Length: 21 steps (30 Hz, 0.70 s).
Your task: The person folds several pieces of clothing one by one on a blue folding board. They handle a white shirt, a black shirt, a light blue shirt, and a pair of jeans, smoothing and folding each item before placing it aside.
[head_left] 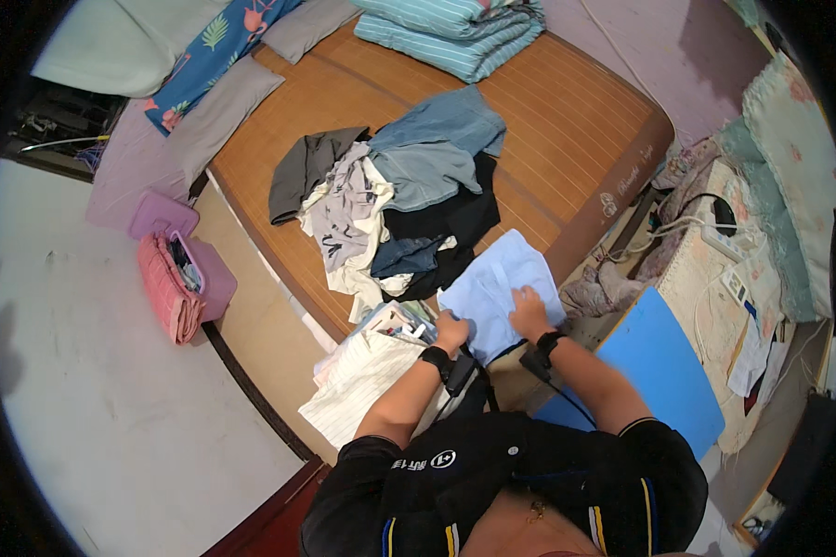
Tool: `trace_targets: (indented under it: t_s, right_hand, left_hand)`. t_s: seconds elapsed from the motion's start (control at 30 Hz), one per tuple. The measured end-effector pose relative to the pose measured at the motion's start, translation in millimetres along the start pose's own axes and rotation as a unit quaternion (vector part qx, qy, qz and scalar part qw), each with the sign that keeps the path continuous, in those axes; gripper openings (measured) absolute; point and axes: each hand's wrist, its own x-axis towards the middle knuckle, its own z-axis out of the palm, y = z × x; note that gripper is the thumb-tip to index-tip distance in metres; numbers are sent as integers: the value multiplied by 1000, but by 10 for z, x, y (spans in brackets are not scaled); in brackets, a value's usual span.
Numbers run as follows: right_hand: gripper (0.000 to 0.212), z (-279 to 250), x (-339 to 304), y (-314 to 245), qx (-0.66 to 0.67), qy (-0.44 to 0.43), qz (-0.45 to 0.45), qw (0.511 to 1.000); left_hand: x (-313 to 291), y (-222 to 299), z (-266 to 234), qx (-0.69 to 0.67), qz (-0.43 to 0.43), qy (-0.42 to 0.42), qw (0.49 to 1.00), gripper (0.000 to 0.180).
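A light blue folded garment [502, 265] lies at the near edge of the mat-covered bed, in front of me. My left hand [450, 331] is closed on its left edge, fingers curled. Bent fingers of my right hand [529, 314] pinch the cloth near its middle; the fingertips are partly hidden. Left of my left wrist is a stack of folded clothes with a cream striped garment [362, 376] on top. Beyond my hands sprawls a loose heap: a denim shirt [450, 121], a dark grey garment [311, 172], a pale patterned garment [346, 209] and black cloth [455, 218].
A folded teal striped quilt [464, 42] sits at the bed's far side, grey pillows [228, 111] at far left. On the left stands a purple bin [215, 278] with a pink towel [169, 292] over it. At right are a blue board [664, 371] and a power strip [723, 243] with cables.
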Motion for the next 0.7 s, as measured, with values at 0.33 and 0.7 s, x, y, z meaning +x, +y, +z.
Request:
trace_targets:
  t_s: [0.33, 0.7]
  right_hand:
    - [18, 29, 558, -377, -158, -135, -31, 978]
    - [49, 945, 1639, -1241, 126, -227, -29, 965]
  left_hand:
    - [-296, 916, -596, -210, 3, -76, 975, 39]
    - [-585, 1135, -1585, -279, 68, -78, 955, 28]
